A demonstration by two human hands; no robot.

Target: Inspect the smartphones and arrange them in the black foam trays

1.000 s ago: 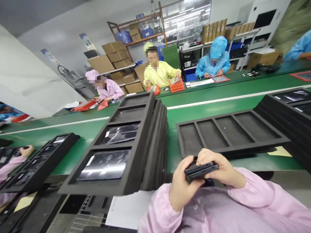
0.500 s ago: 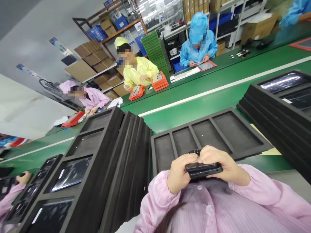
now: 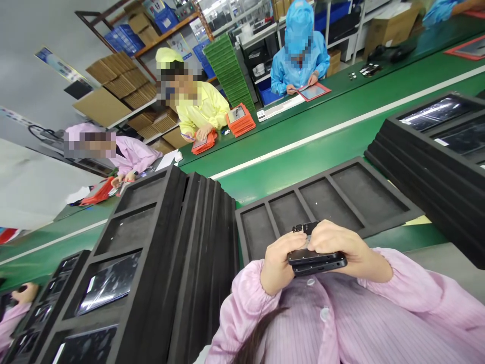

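Note:
Close to my chest, a black smartphone with a camera block at its far end is gripped between both hands. It looks like two stacked layers, with a slit along the near edge. My left hand wraps the left side, its thumb lying on top. On the right side, my right hand is closed, the thumb and bent fingers pressing on the upper face. Just beyond the hands lies a black foam tray with several compartments and no phones in them.
A tall stack of black foam trays stands at left, dark screens in its top tray. Another tray stack with screens is at right. Beyond runs a green conveyor belt. Co-workers sit across it, and a co-worker's hand shows at far left.
The camera view has turned slightly, so the surroundings sit further left and higher. Both hands keep their hold on the smartphone; more of its camera block shows. The co-worker in yellow leans lower.

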